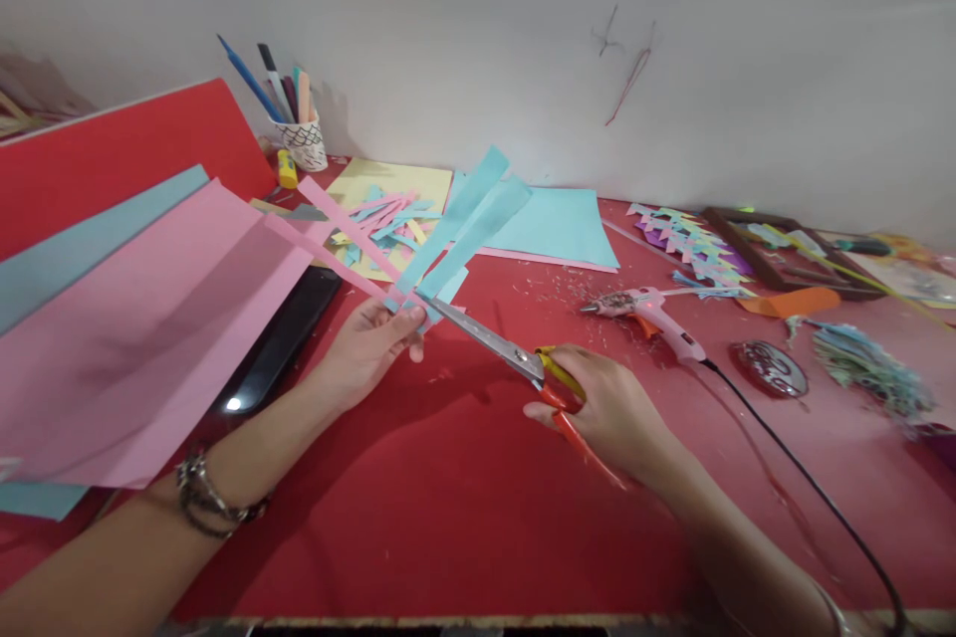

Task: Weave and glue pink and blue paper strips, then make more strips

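My left hand (373,343) pinches woven paper strips where they cross. Two light blue strips (470,234) fan up to the right, and two pink strips (348,229) reach up to the left. In my right hand (597,398) are scissors (515,353) with yellow and orange handles. The blade tips meet the blue paper beside my left fingertips; whether the blades are parted there I cannot make out. Behind the strips, a pile of cut pink, blue and yellow paper pieces (388,224) lies on a pale yellow sheet (373,177).
On the red table (418,518), a pink glue gun (657,314) trails a black cord on the right. Pink sheets (149,318) and a black phone (280,338) lie left. A pen cup (303,141), blue sheet (553,224) and paper chain (691,244) stand along the back.
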`<action>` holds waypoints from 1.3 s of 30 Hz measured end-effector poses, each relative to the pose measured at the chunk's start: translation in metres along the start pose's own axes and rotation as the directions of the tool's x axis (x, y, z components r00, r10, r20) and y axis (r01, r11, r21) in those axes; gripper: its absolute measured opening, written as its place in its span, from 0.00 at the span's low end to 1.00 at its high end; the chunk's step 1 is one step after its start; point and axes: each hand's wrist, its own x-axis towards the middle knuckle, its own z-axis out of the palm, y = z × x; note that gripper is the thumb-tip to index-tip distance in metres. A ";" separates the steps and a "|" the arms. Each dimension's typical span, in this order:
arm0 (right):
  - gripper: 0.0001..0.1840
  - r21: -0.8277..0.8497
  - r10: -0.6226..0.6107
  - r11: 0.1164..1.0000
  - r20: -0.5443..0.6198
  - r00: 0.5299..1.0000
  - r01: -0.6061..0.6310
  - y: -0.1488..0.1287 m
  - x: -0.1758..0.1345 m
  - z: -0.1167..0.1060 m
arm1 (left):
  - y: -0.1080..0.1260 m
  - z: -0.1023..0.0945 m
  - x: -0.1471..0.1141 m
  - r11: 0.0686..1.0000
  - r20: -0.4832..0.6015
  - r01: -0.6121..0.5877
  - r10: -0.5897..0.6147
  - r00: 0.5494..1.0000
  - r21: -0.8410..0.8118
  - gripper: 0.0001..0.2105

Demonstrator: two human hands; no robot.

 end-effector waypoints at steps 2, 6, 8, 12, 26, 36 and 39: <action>0.21 0.010 0.000 1.000 0.004 1.000 0.000 0.000 0.000 -0.001 | 0.001 0.001 0.000 1.000 0.009 -0.004 0.004 1.000 0.005 0.13; 0.21 -0.003 0.004 1.000 0.009 1.000 -0.004 0.000 0.000 -0.001 | 0.001 0.001 0.000 1.000 0.015 -0.011 0.011 1.000 0.016 0.13; 0.21 -0.010 0.005 1.000 0.006 1.000 -0.005 0.000 0.000 -0.001 | 0.002 0.002 0.000 1.000 0.012 -0.011 0.011 1.000 0.022 0.12; 0.21 -0.008 0.006 1.000 -0.004 1.000 -0.006 0.001 0.000 0.000 | 0.001 0.001 0.000 0.999 -0.007 -0.011 0.011 1.000 0.030 0.13; 0.21 0.054 0.035 0.998 0.032 0.999 -0.037 0.002 0.000 -0.001 | 0.001 0.003 0.002 0.995 -0.057 -0.011 0.016 0.998 0.095 0.13; 0.21 0.068 0.039 0.997 0.044 0.998 -0.042 -0.001 0.000 -0.003 | 0.001 0.003 0.002 0.994 -0.059 -0.011 0.017 0.998 0.110 0.12; 0.21 0.069 0.034 0.997 0.040 0.999 -0.036 -0.002 0.000 -0.004 | 0.002 0.004 0.002 0.994 -0.063 -0.013 0.020 0.998 0.112 0.13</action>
